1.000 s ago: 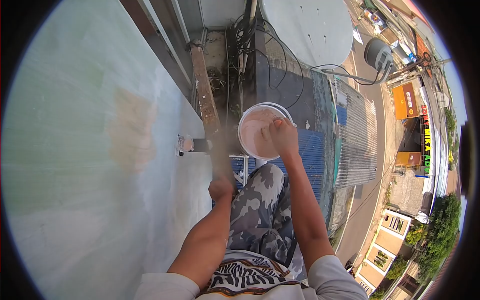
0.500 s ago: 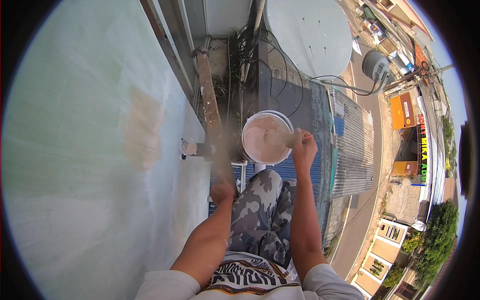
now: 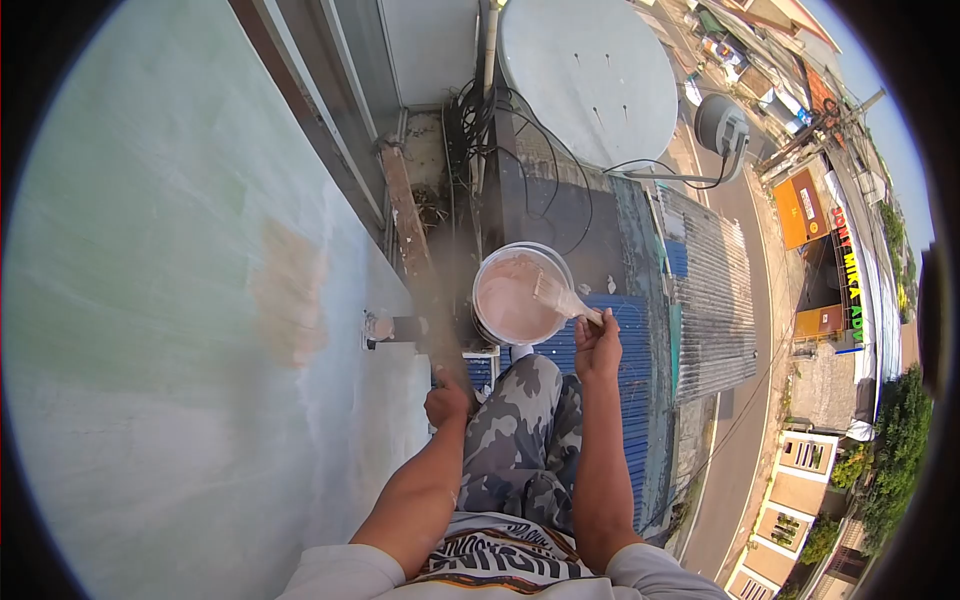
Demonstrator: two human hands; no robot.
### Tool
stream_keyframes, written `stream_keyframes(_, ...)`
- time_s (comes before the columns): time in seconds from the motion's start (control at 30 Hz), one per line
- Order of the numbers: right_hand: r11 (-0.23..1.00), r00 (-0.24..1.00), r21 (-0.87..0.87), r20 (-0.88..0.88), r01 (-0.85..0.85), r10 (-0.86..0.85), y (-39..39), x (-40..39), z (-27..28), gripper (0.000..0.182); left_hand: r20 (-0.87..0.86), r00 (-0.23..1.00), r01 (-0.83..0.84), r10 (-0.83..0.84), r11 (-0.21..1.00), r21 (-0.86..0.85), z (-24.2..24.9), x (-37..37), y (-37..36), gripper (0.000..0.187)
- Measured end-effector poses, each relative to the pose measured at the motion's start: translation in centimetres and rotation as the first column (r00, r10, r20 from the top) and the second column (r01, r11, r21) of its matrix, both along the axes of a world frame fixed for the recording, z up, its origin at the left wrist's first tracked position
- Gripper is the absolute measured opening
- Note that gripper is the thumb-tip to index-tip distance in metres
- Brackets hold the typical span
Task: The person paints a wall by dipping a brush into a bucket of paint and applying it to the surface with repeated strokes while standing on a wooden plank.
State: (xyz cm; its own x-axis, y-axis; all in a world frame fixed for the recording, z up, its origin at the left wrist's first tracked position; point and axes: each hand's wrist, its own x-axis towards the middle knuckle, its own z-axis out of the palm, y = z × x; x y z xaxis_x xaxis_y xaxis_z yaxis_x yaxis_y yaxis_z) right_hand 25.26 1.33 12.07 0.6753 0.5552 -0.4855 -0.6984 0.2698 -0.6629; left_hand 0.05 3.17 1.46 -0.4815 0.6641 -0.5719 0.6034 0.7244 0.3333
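A paintbrush (image 3: 567, 300) is held in my right hand (image 3: 598, 350), its handle pinched between thumb and fingers. The pale, paint-coated bristles reach over the rim of a round white bucket (image 3: 477, 312). Inside the bucket is pinkish-beige paint (image 3: 510, 300), streaked on its surface. My left hand (image 3: 447, 402) is closed in a fist beside the wall's lower edge, left of my knee; what it grips, if anything, I cannot tell.
A pale green and white wall (image 3: 200, 300) with a beige patch (image 3: 288, 292) fills the left side. Beyond the bucket are a wooden plank (image 3: 405, 215), black cables (image 3: 468, 125) and a satellite dish (image 3: 590, 80). Corrugated roofing (image 3: 708, 290) and a street (image 3: 745, 400) lie below right.
My right hand has come closer to my body, and the brush, blurred before, now slants across the bucket's right rim. The view has shifted slightly. My left hand remains beside the wall.
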Motion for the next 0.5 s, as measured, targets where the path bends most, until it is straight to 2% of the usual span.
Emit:
stream_keyframes(0.1, 0.996, 0.992, 0.069, -0.114, 0.053, -0.045, -0.4, 0.0, -1.2, 0.027, 0.004, 1.000, 0.008, -0.008, 1.000, -0.008, 0.1, -0.1, 0.0, 0.096)
stream_keyframes(0.23, 0.996, 0.981, 0.085, -0.195, 0.028, -0.011, -0.5, -0.1, -1.4, 0.027, -0.010, 0.999, 0.034, -0.034, 0.999, -0.023, 0.2, -0.1, 0.2, 0.096)
stream_keyframes(0.33, 0.999, 0.987, 0.033, -0.154, 0.043, -0.038, 0.0, -0.5, -0.7, 0.027, -0.014, 0.998, 0.055, -0.055, 0.998, -0.009, -0.3, -0.2, 0.1, 0.096)
stream_keyframes(0.43, 0.993, 0.991, -0.119, 0.127, -0.016, 0.031, 0.7, -0.6, 0.9, 0.028, -0.017, 0.999, 0.039, -0.039, 0.999, 0.002, -0.6, -0.1, 0.1, 0.095)
stream_keyframes(0.5, 0.962, 0.891, -0.270, 0.429, -0.031, 0.149, 1.7, -0.5, 1.3, 0.028, -0.023, 0.999, 0.032, -0.031, 0.999, 0.006, 0.0, 0.0, 0.1, 0.094)
